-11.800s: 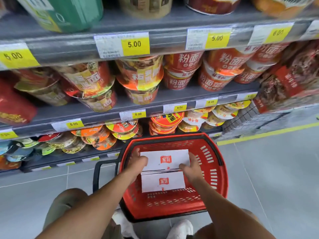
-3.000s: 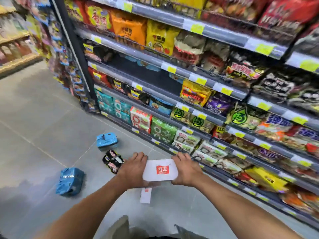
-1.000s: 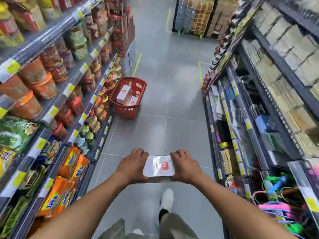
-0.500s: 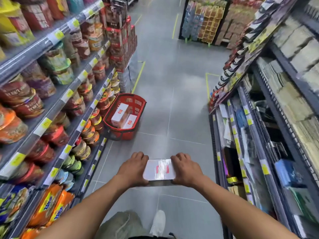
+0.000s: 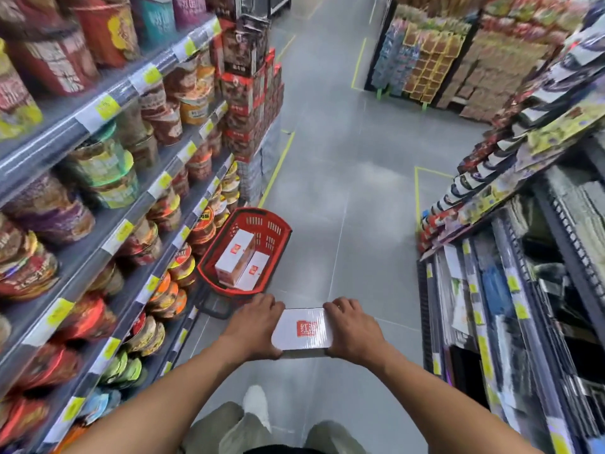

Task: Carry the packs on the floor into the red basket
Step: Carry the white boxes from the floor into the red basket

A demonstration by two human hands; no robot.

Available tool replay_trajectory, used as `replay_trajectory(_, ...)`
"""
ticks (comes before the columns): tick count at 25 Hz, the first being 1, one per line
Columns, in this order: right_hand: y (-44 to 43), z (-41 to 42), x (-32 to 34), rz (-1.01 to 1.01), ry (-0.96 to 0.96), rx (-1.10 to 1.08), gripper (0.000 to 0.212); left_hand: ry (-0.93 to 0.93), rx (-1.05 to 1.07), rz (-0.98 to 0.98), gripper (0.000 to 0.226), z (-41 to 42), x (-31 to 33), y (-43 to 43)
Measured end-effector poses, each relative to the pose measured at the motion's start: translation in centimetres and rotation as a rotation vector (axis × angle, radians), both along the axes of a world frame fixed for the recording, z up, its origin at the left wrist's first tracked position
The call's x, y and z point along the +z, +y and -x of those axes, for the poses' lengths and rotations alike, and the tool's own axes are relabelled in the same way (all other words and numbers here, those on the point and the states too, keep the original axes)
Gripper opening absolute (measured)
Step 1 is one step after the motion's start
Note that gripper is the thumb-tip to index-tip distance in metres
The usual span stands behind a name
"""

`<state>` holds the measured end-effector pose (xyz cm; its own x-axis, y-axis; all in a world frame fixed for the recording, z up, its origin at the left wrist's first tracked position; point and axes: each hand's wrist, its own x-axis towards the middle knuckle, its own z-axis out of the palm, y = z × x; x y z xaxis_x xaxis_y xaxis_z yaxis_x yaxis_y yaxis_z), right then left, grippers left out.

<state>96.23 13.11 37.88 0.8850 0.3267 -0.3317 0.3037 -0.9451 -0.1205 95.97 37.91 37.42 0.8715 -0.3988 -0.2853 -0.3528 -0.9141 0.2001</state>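
1. Closer than half a second ago, the basket point(image 5: 274, 235) now lies just ahead of the hands rather than farther up the aisle. The hold on the pack point(image 5: 302, 329) is unchanged.
2. This white pack, with a red logo on top, is held flat in the air between both hands, above the floor point(image 5: 347, 208) and short of the basket's near rim.
3. The left hand point(image 5: 253, 326) clasps the pack's left end, with its fingers curled over the far edge. The thumb is hidden.
4. The right hand point(image 5: 355, 329) clasps the right end the same way, knuckles up.
5. The basket is red and stands on the floor against the foot of the left shelves point(image 5: 108, 231). Its black handle point(image 5: 212, 306) is folded down on the near side.
6. Two packs point(image 5: 235, 257) with the same logo lie side by side inside it, the left one sitting higher.
7. Bowls point(image 5: 170, 293) fill the left shelves behind yellow price tags.
8. The right shelves point(image 5: 510, 290) hold goods too blurred to tell.
9. A white shoe point(image 5: 257, 404) shows on the floor below the pack.
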Motion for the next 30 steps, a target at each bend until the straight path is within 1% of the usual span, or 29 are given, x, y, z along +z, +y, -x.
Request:
replay_trajectory(4,-0.2,-6.8,-0.5,0.042,0.019,0.0,0.088,-0.029,-0.007,-0.01,0.084,-6.9,-0.2,-0.3)
replay_trajectory(6,-0.6,-10.2,-0.8,0.074,0.017,0.046,0.085,-0.045,0.004,-0.021,0.084,-10.0,-0.5,-0.6)
replay_trajectory(9,-1.6,-15.6,-1.3,0.094,0.032,0.134,0.08,-0.027,0.05,-0.017,0.085,-14.1,-1.5,-1.2)
replay_trajectory(12,-3.1,-21.4,-2.0,0.059,0.062,0.185,0.078,0.007,0.127,-0.024,0.087,-18.0,-2.4,-2.6)
replay_trajectory(15,-3.7,-28.0,-2.5,0.05,0.087,0.25,0.079,0.011,0.241,-0.039,0.086,-21.5,-2.7,-3.8)
replay_trajectory(19,-1.3,-35.3,-3.2,0.129,0.144,0.386,0.084,0.043,0.455,-0.095,0.09,-23.8,-3.4,-4.2)
replay_trajectory(22,1.9,-38.8,-3.5,0.182,0.183,0.473,0.092,0.116,0.653,-0.122,0.095,-24.1,-3.7,-3.7)
replay_trajectory(25,5.3,-41.5,-3.7,0.197,0.194,0.562,0.096,0.195,0.839,-0.086,0.1,-24.8,-4.3,-2.0)
replay_trajectory(30,11.0,-44.9,-4.3,0.223,0.196,0.662,0.099,0.233,0.967,-0.005,0.098,-26.9,-6.2,1.4)
